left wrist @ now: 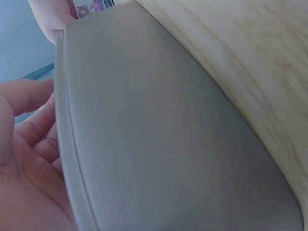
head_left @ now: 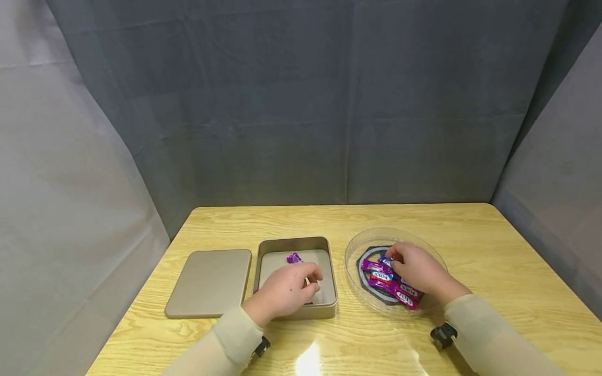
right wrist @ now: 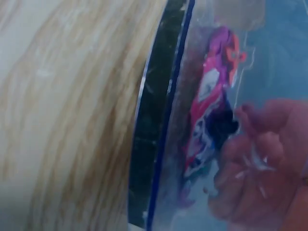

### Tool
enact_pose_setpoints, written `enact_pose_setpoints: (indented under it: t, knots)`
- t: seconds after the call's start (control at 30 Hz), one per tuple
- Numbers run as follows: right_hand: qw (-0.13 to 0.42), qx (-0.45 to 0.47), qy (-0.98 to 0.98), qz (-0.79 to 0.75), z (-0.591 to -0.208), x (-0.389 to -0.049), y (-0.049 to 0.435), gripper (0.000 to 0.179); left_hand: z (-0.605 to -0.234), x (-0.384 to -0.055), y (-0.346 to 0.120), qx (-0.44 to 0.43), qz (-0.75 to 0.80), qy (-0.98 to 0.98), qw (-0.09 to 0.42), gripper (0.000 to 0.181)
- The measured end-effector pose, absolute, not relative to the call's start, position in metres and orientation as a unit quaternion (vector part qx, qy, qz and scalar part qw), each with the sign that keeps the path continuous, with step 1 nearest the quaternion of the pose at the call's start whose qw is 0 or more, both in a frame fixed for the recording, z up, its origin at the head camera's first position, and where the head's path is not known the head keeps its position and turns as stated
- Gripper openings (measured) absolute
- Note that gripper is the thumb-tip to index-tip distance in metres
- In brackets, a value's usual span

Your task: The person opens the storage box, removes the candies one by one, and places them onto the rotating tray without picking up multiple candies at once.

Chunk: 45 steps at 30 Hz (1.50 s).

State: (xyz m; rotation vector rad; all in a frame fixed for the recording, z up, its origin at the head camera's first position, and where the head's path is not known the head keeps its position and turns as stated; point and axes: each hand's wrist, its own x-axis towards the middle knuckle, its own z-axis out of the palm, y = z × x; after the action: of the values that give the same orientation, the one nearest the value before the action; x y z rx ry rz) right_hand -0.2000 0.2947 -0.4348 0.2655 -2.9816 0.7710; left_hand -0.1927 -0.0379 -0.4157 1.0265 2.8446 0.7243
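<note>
A purple-wrapped candy (head_left: 294,258) lies in the open square tin (head_left: 310,313). My left hand (head_left: 289,290) hangs over the tin's near part with loosely bent fingers, nothing visible between them. The tin's wall (left wrist: 159,120) hides some of those fingers in the left wrist view. My right hand (head_left: 418,266) reaches into a clear round container (head_left: 362,237), over a pile of purple, red and blue wrapped candies (head_left: 383,279). Its thumb and forefinger pinch a blue-wrapped candy (head_left: 384,260) at the pile's far side. Through the clear wall, the right wrist view shows this dark blue wrapper (right wrist: 221,126) against the fingertips.
The tin's flat lid (head_left: 211,282) lies on the wooden table (head_left: 376,344) left of the tin. Grey cloth (head_left: 291,115) hangs behind the table's far edge, with paler cloth along both sides. A small black device (head_left: 443,335) sits at my right wrist.
</note>
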Motion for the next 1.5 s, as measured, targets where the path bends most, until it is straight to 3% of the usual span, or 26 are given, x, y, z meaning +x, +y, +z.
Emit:
enact_pose_setpoints:
  t: [0.17,0.33,0.47,0.6,0.8,1.07,1.5]
  knots:
    - [0.040,0.089,-0.963,0.251,-0.431,-0.196,0.290,0.021,-0.419,-0.198,-0.044,0.306,0.190,0.933,0.016,0.021]
    - [0.054,0.097,-0.960,0.256,-0.428,-0.193,0.285,0.020,-0.427,-0.202,-0.047,0.291,0.130,0.948,0.013,0.042]
    - [0.064,0.101,-0.959,0.257,-0.427,-0.191,0.283,0.018,-0.434,-0.206,-0.048,0.287,0.102,0.952,0.039,0.056]
    - [0.077,0.113,-0.958,0.251,-0.426,-0.190,0.280,0.017,-0.435,-0.211,-0.047,0.278,0.090,0.955,0.058,0.059]
    - [0.080,0.122,-0.957,0.249,-0.425,-0.188,0.275,0.016,-0.438,-0.217,-0.047,0.261,0.082,0.960,0.054,0.053]
    - [0.078,0.129,-0.955,0.256,-0.422,-0.186,0.272,0.013,-0.442,-0.220,-0.049,0.270,0.056,0.961,-0.003,0.034]
    - [0.087,0.149,-0.944,0.281,-0.420,-0.181,0.265,0.013,-0.443,-0.223,-0.049,0.265,0.064,0.962,0.007,0.014]
